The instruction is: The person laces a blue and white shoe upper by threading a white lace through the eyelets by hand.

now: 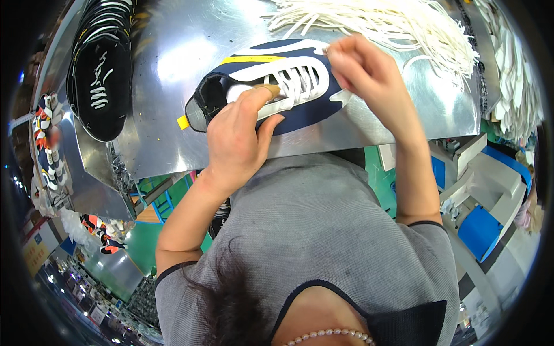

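A navy shoe upper (309, 117) with white trim and a yellow stripe lies on the metal table, its toe to the right and its black-lined heel to the left. White shoelace (297, 85) crosses through its eyelet rows. My left hand (238, 131) is closed on the upper at the throat, thumb along the near side, one finger with a tan covering at the lacing. Over the toe end is my right hand (366, 70), fingers pinched together and slightly blurred. Whether a lace end sits in that pinch is hidden.
Loose white laces (398, 29) are heaped at the far right of the metal table (173, 104). A row of nested black shoe uppers (101, 86) stands at the left. More white laces (511, 75) hang beyond the right edge. A blue-and-grey chair (482, 230) is at the right.
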Demonstrator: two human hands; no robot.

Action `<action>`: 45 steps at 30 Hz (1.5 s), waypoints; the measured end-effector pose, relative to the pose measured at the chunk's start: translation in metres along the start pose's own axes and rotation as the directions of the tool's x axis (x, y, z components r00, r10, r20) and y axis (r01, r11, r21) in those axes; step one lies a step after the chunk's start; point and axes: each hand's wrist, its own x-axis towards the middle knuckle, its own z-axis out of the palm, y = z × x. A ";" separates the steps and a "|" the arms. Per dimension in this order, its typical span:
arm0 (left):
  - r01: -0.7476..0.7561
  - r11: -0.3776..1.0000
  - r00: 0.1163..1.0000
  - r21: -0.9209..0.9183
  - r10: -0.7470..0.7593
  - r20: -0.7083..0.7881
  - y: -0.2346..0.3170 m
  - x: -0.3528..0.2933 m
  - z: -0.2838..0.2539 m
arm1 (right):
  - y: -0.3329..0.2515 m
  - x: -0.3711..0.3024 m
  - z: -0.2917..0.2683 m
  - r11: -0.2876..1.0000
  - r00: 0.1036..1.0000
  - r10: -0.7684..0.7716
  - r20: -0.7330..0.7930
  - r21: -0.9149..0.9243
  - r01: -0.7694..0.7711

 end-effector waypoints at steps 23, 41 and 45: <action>-0.078 0.982 0.994 0.172 0.064 0.087 0.003 -0.022 -0.024 | 0.046 -0.007 0.038 0.935 0.936 -0.056 -0.348 0.309 0.171; 0.133 0.985 0.919 0.109 -0.163 0.359 0.007 -0.013 -0.036 | 0.048 -0.013 0.044 0.974 0.944 -0.210 -0.256 0.025 0.224; 0.043 0.998 0.976 -0.036 -0.034 0.216 0.005 -0.012 -0.027 | 0.041 -0.019 0.030 0.971 0.970 -0.238 -0.054 -0.051 0.235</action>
